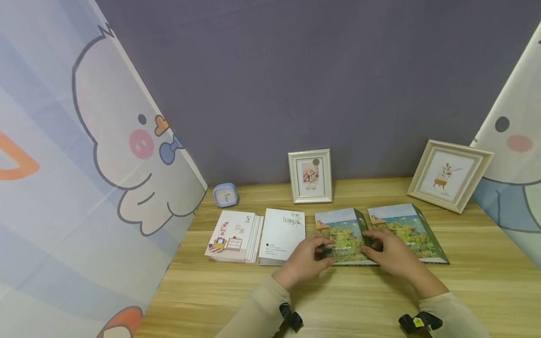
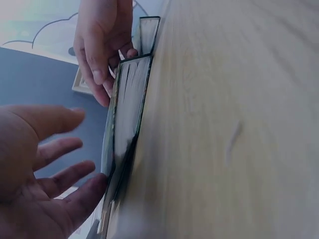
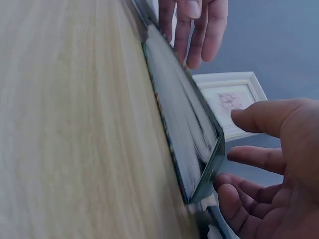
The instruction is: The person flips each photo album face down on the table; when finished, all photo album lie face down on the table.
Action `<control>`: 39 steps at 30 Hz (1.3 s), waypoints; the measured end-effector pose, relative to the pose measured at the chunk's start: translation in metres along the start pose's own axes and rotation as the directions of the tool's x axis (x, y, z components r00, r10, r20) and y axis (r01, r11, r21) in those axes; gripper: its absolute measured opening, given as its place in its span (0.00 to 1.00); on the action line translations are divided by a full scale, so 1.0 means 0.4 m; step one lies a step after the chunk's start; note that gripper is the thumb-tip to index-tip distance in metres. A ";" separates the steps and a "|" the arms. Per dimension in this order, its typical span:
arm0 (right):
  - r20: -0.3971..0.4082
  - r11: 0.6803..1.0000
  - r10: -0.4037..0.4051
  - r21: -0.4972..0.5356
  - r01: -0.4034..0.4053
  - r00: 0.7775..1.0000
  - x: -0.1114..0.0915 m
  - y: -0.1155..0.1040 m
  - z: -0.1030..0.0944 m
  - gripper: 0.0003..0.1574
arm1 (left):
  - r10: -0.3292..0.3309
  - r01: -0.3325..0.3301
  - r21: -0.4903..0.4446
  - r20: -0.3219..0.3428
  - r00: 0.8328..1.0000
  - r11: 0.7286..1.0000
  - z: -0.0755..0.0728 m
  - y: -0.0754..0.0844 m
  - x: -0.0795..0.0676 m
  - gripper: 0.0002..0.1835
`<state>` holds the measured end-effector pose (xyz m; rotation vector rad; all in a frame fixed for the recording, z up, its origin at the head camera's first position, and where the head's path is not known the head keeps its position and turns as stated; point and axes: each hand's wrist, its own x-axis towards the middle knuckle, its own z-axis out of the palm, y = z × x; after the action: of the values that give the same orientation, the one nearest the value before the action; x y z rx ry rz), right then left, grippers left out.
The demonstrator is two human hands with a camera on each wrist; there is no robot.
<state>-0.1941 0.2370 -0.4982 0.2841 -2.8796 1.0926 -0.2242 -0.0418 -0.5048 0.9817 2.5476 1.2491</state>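
Presently, on the bench (image 1: 346,291), the left album (image 1: 344,231) is placed between both hands, just beside the right album (image 1: 397,220). By the left hand (image 1: 307,258) and the right hand (image 1: 392,254), fingers loosely spread, nothing seems gripped; probably the left album is being aligned, and a gentle closing onto its edges would be required.

So the painted album (image 1: 342,227) says PHOTO ALBUM, its lookalike (image 1: 399,224) shows ALBUM at most. White book (image 1: 276,232) reads 你好 旧时 plus a blurry character. Silver frame's (image 1: 311,174) caption's too fuzzy, tbh.
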 end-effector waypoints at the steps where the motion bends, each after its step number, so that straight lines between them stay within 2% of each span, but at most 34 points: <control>1: -0.007 1.000 -0.009 0.006 0.009 1.000 0.000 -0.002 0.000 0.34 | 0.001 -0.002 -0.021 -0.004 1.000 1.000 -0.004 -0.002 -0.003 0.24; 6: -0.065 0.997 -0.067 0.032 0.069 0.996 0.005 -0.017 0.008 0.30 | -0.011 0.006 -0.119 -0.037 0.999 0.993 -0.038 0.000 -0.023 0.24; 10: -0.079 0.995 -0.096 0.027 0.098 0.992 0.011 -0.032 0.017 0.29 | 0.020 -0.037 -0.155 -0.106 0.994 0.987 -0.071 -0.006 -0.037 0.24; 15: -0.086 0.992 -0.123 0.000 0.123 0.989 0.019 -0.052 0.026 0.29 | 0.050 -0.091 -0.192 -0.211 0.976 0.977 -0.112 -0.031 -0.057 0.22; 19: -0.083 0.991 -0.135 -0.027 0.133 0.987 0.026 -0.066 0.032 0.29 | 0.038 -0.101 -0.222 -0.272 0.962 0.970 -0.145 -0.059 -0.072 0.21; 22: -0.070 0.989 -0.142 -0.040 0.139 0.987 0.035 -0.075 0.037 0.29 | 0.031 -0.115 -0.240 -0.327 0.945 0.964 -0.172 -0.084 -0.082 0.20; 26: -0.039 0.988 -0.152 -0.043 0.150 0.988 0.049 -0.085 0.049 0.29 | 0.008 -0.114 -0.236 -0.407 0.914 0.965 -0.209 -0.113 -0.098 0.20; 29: -0.023 0.986 -0.163 -0.046 0.162 0.986 0.061 -0.094 0.060 0.29 | -0.048 -0.053 -0.201 -0.464 0.885 0.978 -0.228 -0.132 -0.109 0.21; 32: -0.012 0.983 -0.180 -0.044 0.180 0.984 0.074 -0.107 0.071 0.30 | -0.134 0.043 -0.181 -0.528 0.838 0.983 -0.239 -0.151 -0.119 0.21; 34: -0.004 0.981 -0.190 -0.035 0.190 0.982 0.082 -0.118 0.079 0.30 | -0.194 0.099 -0.195 -0.566 0.802 0.976 -0.244 -0.161 -0.124 0.21; 36: 0.006 0.981 -0.194 -0.024 0.194 0.981 0.089 -0.128 0.086 0.31 | -0.237 0.130 -0.219 -0.588 0.773 0.967 -0.249 -0.170 -0.127 0.22; 37: 0.009 0.981 -0.194 -0.019 0.194 0.981 0.093 -0.133 0.090 0.32 | -0.253 0.139 -0.232 -0.592 0.765 0.963 -0.251 -0.176 -0.129 0.22; 39: 0.015 0.980 -0.197 -0.009 0.197 0.980 0.101 -0.141 0.098 0.33 | -0.277 0.150 -0.257 -0.586 0.762 0.955 -0.254 -0.185 -0.131 0.24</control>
<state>-0.2224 0.1633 -0.4862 0.5644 -2.7940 1.0436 -0.2594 -0.1734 -0.5024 0.2258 2.7807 1.9530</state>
